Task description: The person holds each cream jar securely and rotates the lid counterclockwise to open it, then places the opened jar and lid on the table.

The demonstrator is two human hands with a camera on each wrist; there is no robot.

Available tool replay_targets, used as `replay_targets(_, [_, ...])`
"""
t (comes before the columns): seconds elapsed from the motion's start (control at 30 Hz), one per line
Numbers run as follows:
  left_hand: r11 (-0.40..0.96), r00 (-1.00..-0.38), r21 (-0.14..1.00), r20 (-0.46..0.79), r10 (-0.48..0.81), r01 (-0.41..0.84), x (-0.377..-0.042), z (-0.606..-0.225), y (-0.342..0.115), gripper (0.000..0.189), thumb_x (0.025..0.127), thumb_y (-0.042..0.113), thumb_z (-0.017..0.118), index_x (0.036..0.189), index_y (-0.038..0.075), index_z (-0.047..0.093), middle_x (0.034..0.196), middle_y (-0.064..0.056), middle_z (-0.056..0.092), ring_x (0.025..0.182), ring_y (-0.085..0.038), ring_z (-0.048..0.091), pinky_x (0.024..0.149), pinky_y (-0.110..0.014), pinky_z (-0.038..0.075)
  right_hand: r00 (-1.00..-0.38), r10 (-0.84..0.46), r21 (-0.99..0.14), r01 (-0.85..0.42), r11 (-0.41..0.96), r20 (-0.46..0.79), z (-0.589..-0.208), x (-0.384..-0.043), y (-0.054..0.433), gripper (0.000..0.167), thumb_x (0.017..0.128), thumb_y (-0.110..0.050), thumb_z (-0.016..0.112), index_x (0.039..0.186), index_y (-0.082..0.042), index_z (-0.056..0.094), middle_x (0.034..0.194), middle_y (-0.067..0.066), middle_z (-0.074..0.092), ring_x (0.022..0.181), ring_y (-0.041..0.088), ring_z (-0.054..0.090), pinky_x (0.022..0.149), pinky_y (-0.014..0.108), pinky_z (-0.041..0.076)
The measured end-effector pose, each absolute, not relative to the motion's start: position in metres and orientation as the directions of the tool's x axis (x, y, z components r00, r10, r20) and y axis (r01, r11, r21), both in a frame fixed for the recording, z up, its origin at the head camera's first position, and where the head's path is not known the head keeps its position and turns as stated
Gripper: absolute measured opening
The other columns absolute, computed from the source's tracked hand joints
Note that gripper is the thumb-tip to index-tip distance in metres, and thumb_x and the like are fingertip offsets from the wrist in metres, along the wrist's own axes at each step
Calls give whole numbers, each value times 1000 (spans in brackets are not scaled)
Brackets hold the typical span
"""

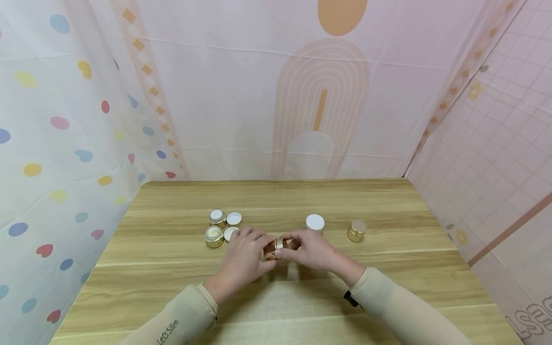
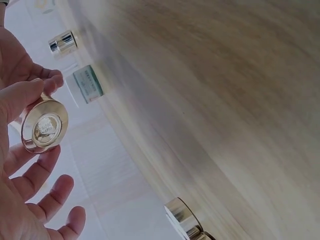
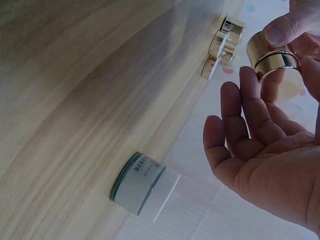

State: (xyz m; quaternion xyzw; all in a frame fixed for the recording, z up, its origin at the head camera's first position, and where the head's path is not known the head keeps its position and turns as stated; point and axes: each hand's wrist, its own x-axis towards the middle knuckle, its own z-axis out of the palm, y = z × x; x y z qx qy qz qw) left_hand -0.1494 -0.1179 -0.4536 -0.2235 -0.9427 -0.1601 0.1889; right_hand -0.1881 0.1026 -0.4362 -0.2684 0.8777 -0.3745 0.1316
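A small shiny gold cosmetic jar is held on its side between both hands, above the table. My left hand grips the base end; in the left wrist view the round gold bottom of the jar faces the camera, between thumb and fingers. My right hand pinches the other end, at the gold lid. Beside the left hand stand two open gold jars, the nearer one with cream inside and the farther one with a white top. Two lids lie next to them.
A jar with a white lid and pale green glass stands just behind the right hand. Farther right is a closed gold jar. All stand on a wood-grain table with patterned cloth hanging behind and beside it.
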Motion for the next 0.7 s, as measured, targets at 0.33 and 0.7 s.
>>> replay_targets(0.33, [861, -863, 192, 301, 406, 471, -151, -454, -119, 52, 76, 42, 92, 118, 16, 77, 111, -1, 81, 108, -24, 67, 97, -50, 47, -794, -607, -727, -415, 548, -4, -437, -185, 102, 50, 95, -41, 81, 134, -9, 72, 98, -3, 77, 85, 7, 69, 71, 25, 57])
replay_targets(0.7, [873, -909, 286, 255, 329, 396, -151, -456, -119, 46, 74, 37, 93, 108, 11, 74, 102, -2, 79, 102, -27, 66, 95, -50, 48, -802, -597, -753, -405, 518, 21, -436, -185, 107, 54, 92, -30, 85, 135, -3, 65, 109, 5, 73, 101, 19, 69, 89, 41, 61])
